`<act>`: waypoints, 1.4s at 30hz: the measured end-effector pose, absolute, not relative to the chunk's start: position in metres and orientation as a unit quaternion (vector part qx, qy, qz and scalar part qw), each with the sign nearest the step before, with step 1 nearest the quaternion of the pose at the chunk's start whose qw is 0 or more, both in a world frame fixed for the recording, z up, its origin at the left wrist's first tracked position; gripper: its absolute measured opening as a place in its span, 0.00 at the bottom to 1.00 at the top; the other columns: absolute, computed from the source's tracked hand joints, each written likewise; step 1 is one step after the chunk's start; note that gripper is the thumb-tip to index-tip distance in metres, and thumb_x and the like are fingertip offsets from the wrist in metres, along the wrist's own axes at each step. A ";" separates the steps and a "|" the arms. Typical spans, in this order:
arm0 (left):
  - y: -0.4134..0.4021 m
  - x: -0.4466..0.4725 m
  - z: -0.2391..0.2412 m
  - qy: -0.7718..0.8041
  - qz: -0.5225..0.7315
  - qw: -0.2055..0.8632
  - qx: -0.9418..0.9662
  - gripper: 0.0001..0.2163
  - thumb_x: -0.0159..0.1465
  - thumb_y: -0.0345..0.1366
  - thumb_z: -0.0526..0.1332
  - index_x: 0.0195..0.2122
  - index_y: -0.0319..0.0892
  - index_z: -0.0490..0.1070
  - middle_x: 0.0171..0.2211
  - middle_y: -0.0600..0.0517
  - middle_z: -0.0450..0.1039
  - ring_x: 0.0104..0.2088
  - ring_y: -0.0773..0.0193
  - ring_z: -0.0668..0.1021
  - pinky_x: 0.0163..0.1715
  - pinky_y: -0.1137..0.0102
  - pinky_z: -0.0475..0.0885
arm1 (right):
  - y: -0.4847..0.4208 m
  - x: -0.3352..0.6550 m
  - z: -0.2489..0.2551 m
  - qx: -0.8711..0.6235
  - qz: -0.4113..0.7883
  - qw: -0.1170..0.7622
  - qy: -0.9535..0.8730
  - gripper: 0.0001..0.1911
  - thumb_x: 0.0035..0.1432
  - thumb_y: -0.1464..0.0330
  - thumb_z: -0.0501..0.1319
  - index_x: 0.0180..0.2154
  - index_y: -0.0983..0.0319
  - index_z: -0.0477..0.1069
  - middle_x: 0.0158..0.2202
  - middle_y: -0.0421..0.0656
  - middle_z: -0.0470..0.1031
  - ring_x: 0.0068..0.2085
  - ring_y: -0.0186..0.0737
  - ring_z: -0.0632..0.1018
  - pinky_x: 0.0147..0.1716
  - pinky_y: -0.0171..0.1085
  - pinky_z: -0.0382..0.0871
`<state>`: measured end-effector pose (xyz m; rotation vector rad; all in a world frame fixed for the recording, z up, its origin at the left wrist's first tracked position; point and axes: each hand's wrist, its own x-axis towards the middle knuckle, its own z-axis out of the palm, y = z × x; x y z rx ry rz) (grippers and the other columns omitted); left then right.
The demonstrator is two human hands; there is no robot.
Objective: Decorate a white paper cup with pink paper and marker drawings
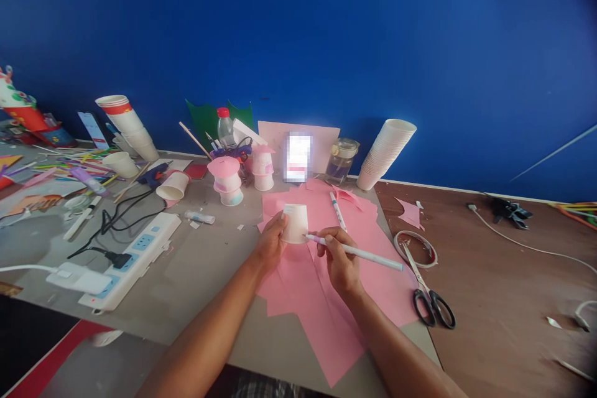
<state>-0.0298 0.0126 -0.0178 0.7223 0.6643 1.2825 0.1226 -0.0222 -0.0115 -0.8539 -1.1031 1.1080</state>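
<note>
My left hand (273,240) grips a white paper cup (295,224), turned rim-up or rim-down I cannot tell, above the pink paper (321,317). Between the fingers of my right hand (342,261) is a marker (373,255) with a pale barrel; its tip points at the cup's lower right side, touching or very near it. A second marker (338,211) lies on the pink sheets just behind. Two cup figures with pink tops, the nearer cup figure (227,181) and the farther cup figure (263,168), stand to the back left.
Scissors (425,289) and a tape roll (416,249) lie at the right. Behind stand a lit phone (298,158), a glass jar (342,158) and a leaning stack of paper cups (386,154). A power strip (133,263) with cords occupies the left, near a glue gun (156,174).
</note>
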 end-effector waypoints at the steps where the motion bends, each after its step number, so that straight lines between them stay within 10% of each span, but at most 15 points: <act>1: 0.012 -0.030 -0.018 0.298 0.573 0.691 0.325 0.16 0.58 0.49 0.66 0.35 0.39 0.73 0.29 0.52 0.71 0.30 0.66 0.72 0.32 0.71 0.67 | -0.022 0.122 -0.011 -0.375 0.481 0.628 -0.484 0.10 0.59 0.63 0.57 0.29 0.60 0.72 0.18 0.35 0.64 0.24 0.36 0.69 0.31 0.38 0.66; 42: 0.013 -0.030 -0.021 0.297 0.569 0.692 0.330 0.19 0.60 0.50 0.64 0.40 0.38 0.73 0.31 0.49 0.75 0.34 0.60 0.77 0.35 0.68 0.70 | -0.024 0.120 -0.002 -0.413 0.437 0.612 -0.513 0.09 0.56 0.65 0.56 0.26 0.60 0.71 0.18 0.37 0.67 0.22 0.36 0.70 0.25 0.36 0.65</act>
